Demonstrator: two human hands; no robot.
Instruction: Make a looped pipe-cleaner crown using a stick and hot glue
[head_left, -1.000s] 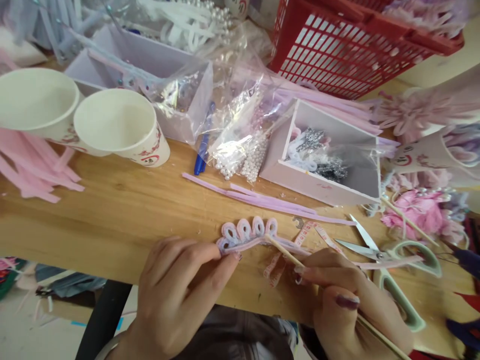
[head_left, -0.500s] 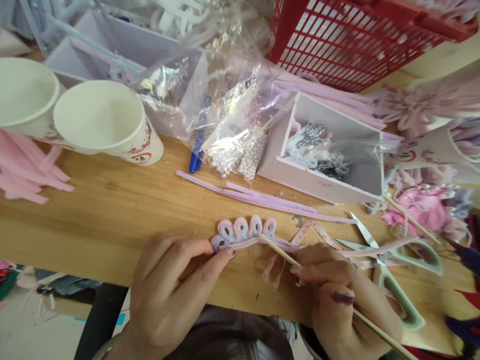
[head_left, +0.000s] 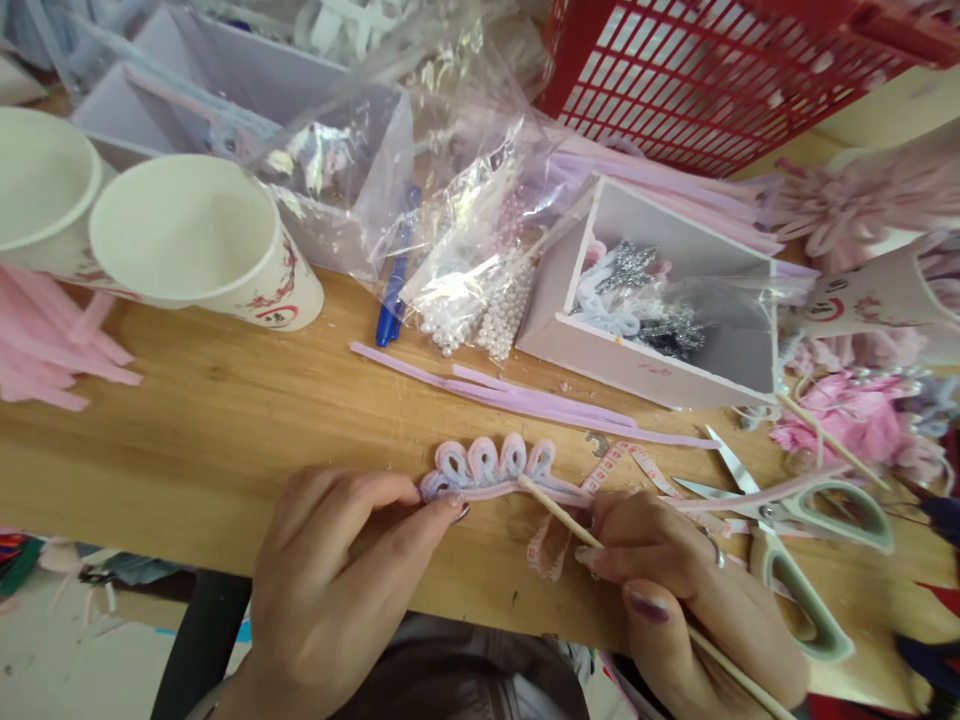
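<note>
Between finger and thumb, my left hand [head_left: 337, 580] pinches the left end of a looped pipe cleaner strip [head_left: 487, 470], pink and pale blue, with a row of small upright loops. My right hand [head_left: 682, 590] is closed around a thin wooden stick [head_left: 559, 510]. The stick's tip touches the strip's lower edge below the loops. A long pink tail of the strip [head_left: 787, 487] passes behind my right fingers and over the scissors [head_left: 766, 515], which lie spread on the table. Part of a measuring tape [head_left: 609, 465] shows beside my right hand.
Loose lilac pipe cleaners [head_left: 525, 400] lie behind the strip. Farther back are a grey box [head_left: 645, 365], a bag of pearl beads [head_left: 480, 300], a blue pen [head_left: 390, 310] and paper cups [head_left: 281, 290]. A red basket [head_left: 690, 90] stands at the back right.
My right hand has shifted very slightly, with the stick still in it and its tip still against the strip. The view has moved a little; my left hand keeps its pinch.
</note>
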